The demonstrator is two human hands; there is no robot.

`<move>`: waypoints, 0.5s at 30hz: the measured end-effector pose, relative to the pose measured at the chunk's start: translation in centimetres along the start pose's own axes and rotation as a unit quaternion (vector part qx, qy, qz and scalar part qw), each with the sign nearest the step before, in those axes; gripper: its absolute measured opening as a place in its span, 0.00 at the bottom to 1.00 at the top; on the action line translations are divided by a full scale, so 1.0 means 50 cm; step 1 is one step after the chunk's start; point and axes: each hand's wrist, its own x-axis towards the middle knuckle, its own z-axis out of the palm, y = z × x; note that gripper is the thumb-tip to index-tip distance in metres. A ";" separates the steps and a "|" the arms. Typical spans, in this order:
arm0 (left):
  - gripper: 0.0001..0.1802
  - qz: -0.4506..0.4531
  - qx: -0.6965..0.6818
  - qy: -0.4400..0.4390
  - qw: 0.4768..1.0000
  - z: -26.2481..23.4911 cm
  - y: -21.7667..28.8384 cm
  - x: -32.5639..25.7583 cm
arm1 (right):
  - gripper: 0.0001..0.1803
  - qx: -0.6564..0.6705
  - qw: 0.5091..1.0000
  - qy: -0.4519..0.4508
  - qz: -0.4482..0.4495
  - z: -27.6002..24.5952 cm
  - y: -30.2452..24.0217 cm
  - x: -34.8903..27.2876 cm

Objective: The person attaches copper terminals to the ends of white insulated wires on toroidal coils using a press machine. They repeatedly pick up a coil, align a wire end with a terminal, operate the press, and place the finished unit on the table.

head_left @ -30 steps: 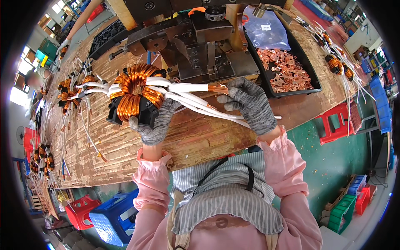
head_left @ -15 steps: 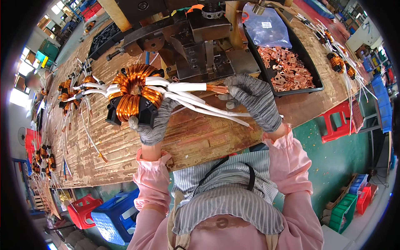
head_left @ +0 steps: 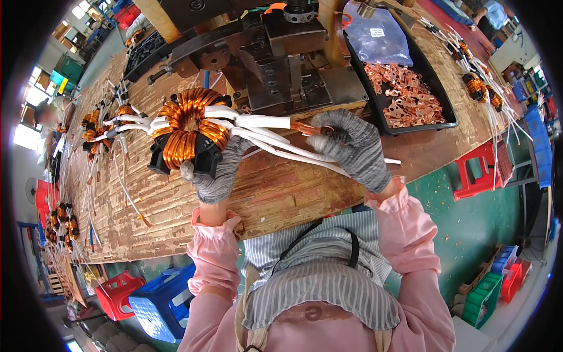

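The left hand (head_left: 218, 173) grips a copper coil (head_left: 180, 151) by its black base, holding it above the wooden surface (head_left: 281, 193) in front of a dark metal machine (head_left: 275, 79). White wires (head_left: 263, 122) run rightward from the coil. The right hand (head_left: 356, 151) pinches the bare copper end (head_left: 300, 127) of one between its fingers. Farther right, a black tray (head_left: 450, 124) holds small copper pieces (head_left: 410, 97) and a clear plastic bag (head_left: 378, 44).
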 end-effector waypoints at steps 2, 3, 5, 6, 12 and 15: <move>0.59 0.006 0.003 0.004 1.000 0.001 -0.002 0.002 | 0.12 0.129 0.987 0.020 0.094 0.004 -0.002 0.000; 0.59 0.010 0.006 0.008 1.000 -0.001 -0.001 0.000 | 0.11 0.214 0.963 0.015 0.162 0.000 -0.019 0.005; 0.59 0.008 -0.019 0.007 1.000 -0.015 -0.001 -0.007 | 0.10 0.350 0.891 0.006 0.290 -0.003 -0.026 0.015; 0.60 0.006 -0.032 0.005 0.999 -0.013 0.000 -0.008 | 0.10 0.392 0.872 0.001 0.294 -0.003 -0.017 0.015; 0.60 0.013 -0.005 0.039 0.999 0.000 0.000 -0.007 | 0.13 0.314 0.900 -0.019 0.300 -0.019 0.013 0.026; 0.60 0.015 -0.014 0.033 0.999 -0.006 0.000 -0.001 | 0.13 0.280 0.920 -0.015 0.274 -0.020 0.017 0.035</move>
